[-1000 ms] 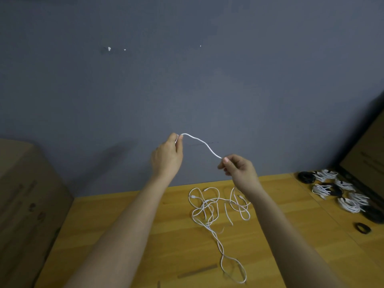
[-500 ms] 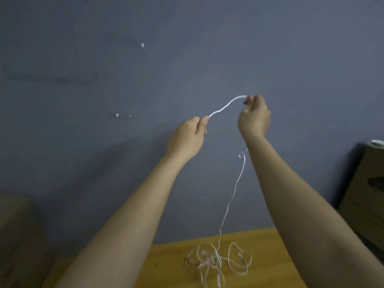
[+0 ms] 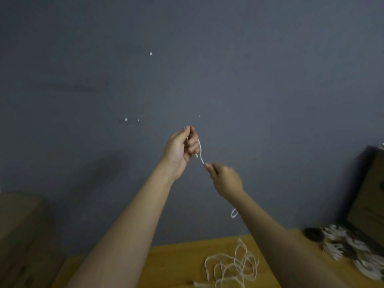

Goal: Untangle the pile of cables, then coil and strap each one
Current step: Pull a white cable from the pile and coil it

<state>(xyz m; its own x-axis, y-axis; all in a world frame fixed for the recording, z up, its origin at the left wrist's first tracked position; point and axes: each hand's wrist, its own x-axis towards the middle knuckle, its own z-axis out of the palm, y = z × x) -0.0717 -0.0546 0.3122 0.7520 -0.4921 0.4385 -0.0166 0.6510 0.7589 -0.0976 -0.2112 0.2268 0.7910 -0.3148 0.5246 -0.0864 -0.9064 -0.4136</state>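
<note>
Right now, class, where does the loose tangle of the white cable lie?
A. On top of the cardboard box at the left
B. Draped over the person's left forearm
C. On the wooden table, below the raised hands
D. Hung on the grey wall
C: the white cable is pinched between the left hand and right hand, while its tangle rests on the wooden table.

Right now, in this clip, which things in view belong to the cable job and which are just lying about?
In the job:
- white cable, pinched by left hand and right hand
- tangled slack on the table
- coiled cables at right

Lying about:
- cardboard box, left
- dark box, right
</note>
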